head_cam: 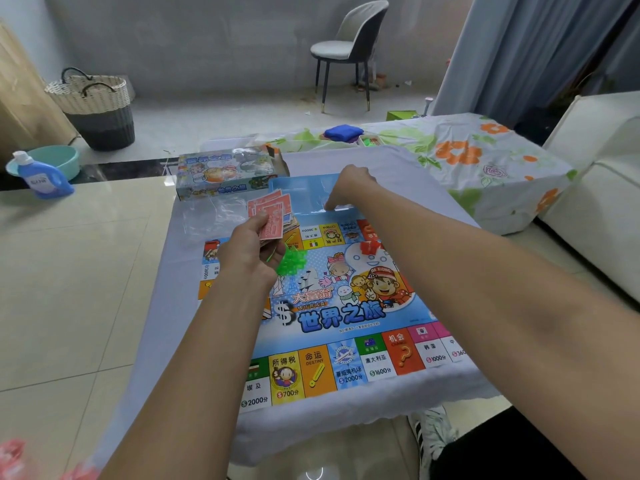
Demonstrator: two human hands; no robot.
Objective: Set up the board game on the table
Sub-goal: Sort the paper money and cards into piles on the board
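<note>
— Board first: where does it lie?
— Colourful square paper game board [332, 306] lies flat on the worktop [408, 168], which is draped in a pale lilac cloth; its near edge sits close to the cloth's front hem.

— And the left hand?
— Left hand [249, 251] reaches forward over the board's far left part, arm nearly straight, thumb and fingers curled round a small fan of red paper play-money notes [272, 216]. A clump of green translucent plastic pieces [292, 263] lies on the board just beside that hand.

— The right?
— Right hand [349, 188] stretches further, wrist bent down, fingers curled with the tips pressed at the near edge of a light blue plastic tray [298, 188] beyond the board. Whether it pinches anything there, I cannot tell.

— Any writing?
— The board's centre reads "大富翁" and "世界之旅", with "DA XIONG" on a cartoon monkey's cap. Near-edge squares read "埃及 2000", "所得税 700", "命运 DESTINY", "澳大利亚 1600", "机会" and "韩国 1000". A printed cardboard game box [225, 174] behind and left of the tray repeats "世界之旅".

— Anything else on the board?
— Small red plastic pieces [370, 245] sit near its far right part.
</note>
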